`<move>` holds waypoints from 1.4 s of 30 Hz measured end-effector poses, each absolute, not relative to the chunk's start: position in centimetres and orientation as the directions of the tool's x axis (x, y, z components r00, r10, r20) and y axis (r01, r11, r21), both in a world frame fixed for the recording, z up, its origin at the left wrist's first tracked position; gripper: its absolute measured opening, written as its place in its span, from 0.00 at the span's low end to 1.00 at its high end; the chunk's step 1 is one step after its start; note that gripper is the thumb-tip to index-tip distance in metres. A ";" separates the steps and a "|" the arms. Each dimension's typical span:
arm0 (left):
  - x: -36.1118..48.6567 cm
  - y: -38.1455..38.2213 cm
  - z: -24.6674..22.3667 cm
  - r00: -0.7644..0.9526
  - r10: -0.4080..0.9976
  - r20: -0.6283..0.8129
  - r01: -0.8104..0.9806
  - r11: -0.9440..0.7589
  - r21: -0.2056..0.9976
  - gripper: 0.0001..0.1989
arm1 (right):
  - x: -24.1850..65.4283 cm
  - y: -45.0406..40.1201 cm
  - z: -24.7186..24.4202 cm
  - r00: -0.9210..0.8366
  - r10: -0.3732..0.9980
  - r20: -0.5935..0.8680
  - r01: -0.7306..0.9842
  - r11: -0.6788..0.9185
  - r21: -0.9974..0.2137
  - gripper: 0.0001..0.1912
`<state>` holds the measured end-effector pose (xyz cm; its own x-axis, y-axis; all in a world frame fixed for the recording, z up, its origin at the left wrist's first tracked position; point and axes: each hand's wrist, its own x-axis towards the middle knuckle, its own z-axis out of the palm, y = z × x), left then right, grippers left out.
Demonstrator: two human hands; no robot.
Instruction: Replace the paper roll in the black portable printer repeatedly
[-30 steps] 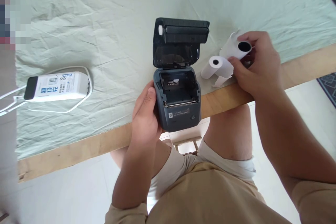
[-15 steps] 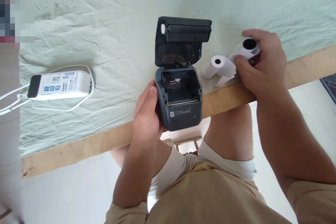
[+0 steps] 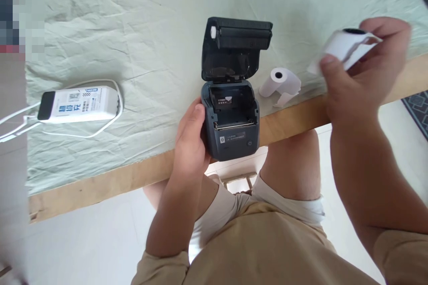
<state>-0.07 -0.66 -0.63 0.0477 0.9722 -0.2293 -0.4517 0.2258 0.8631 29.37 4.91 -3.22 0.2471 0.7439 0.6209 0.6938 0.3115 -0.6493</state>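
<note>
A dark label printer (image 3: 233,142) is gripped at its left side by my left hand (image 3: 192,142), close to the table's front edge. Its lid (image 3: 230,60) stands raised, and the paper bay inside holds no roll. Over the cloth at the right, my right hand (image 3: 364,69) is closed round a white paper roll (image 3: 346,46) with a wide dark core and a loose end. Between the printer and that hand, a smaller paper roll (image 3: 277,82) stands on the cloth with its end partly unwound.
At the left lies a white power strip (image 3: 83,104) with its white cable looped around it. A pale green cloth (image 3: 150,31) covers the table, leaving a bare wooden edge (image 3: 100,187) at the front. A patterned dark mat (image 3: 417,111) shows at the far right.
My right hand has lifted the wide-core paper roll off the cloth and carried it to the right, away from the smaller roll. My left hand stays on the printer.
</note>
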 end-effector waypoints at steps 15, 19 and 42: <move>-0.3 -1.0 -0.5 0.056 0.979 -0.197 -0.359 0.204 0.911 0.14 | 17.9 2.2 1.9 -0.315 0.760 0.568 0.650 0.609 -0.455 0.12; -0.3 -0.9 -0.4 0.055 0.982 -0.180 -0.395 0.187 0.899 0.10 | 17.8 1.2 2.2 -0.285 0.705 0.650 0.613 0.655 -0.442 0.12; -0.8 -1.1 -0.9 0.024 0.991 -0.132 -0.217 0.134 0.967 0.33 | 18.4 -0.6 0.7 0.015 0.800 0.600 0.403 0.544 -0.736 0.07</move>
